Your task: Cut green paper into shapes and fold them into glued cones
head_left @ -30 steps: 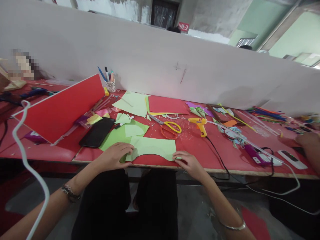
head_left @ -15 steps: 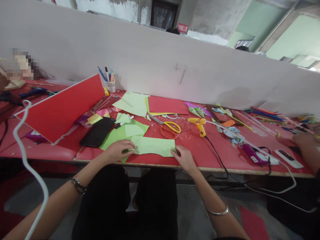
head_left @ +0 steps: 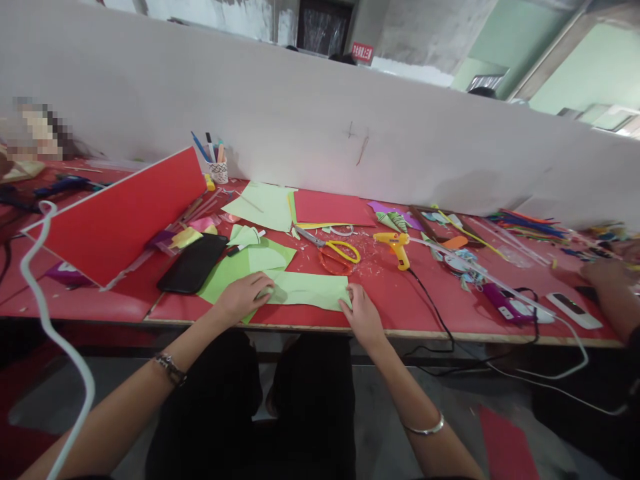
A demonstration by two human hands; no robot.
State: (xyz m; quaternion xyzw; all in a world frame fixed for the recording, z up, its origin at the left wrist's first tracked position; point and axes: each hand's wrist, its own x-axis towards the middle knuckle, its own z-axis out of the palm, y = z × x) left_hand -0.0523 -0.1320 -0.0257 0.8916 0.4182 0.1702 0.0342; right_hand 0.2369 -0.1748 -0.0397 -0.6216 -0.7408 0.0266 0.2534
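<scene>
A strip of pale green paper [head_left: 310,292] stretches between my hands just above the table's front edge. My left hand [head_left: 245,297] pinches its left end, and my right hand [head_left: 363,315] has its right end between thumb and fingers. Under and behind my left hand lies brighter green paper [head_left: 215,283], with a folded pale green piece [head_left: 245,235] on top. Scissors with a yellow and a red-orange handle [head_left: 341,251] rest beyond the strip. To their right is a yellow glue gun [head_left: 397,248].
A black phone [head_left: 193,267] and a leaning red board [head_left: 125,217] are on the left. Red paper [head_left: 333,208] and a pen cup [head_left: 218,172] stand near the partition. The glue gun's black cord [head_left: 433,303] runs off the front edge. At far right is another person's hand [head_left: 607,277].
The paper strip's lower edge, curved up before, now looks flatter, and a faint crease shows on its surface. My left fingers have closed further over its end. The view has shifted slightly.
</scene>
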